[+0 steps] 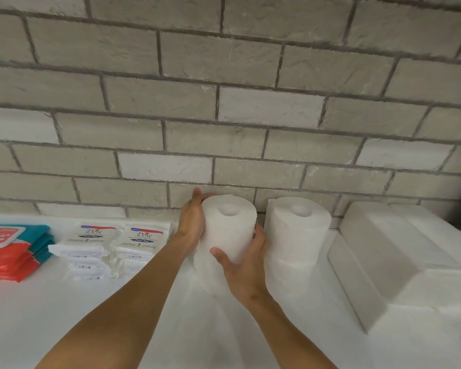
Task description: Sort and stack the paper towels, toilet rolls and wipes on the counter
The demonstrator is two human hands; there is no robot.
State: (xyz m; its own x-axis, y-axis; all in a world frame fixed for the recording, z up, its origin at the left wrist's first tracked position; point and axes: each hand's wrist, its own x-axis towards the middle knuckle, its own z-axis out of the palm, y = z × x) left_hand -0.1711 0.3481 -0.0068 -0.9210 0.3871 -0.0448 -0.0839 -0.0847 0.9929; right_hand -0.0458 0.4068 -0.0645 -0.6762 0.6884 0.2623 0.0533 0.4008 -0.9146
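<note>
Closest to you, your right hand (244,267) and left hand (192,222) each have a grip curled round the top toilet roll (228,227). It's upright over a lower roll (210,278) on the white tabletop (91,315). Just right of it is a second roll stack (297,230), then folded paper towels (383,251). Off left are Dove wipes (112,241) and red-teal wipes packs (11,251), with a brick wall (224,102) behind.

The middle roll stack (228,227) stood on the counter (91,315), the wall (224,102) behind it. Right of it stood a 2-roll stack (297,233), then paper towel packs (399,251); left lay Dove wipes (112,243), then other wipes (14,251).
</note>
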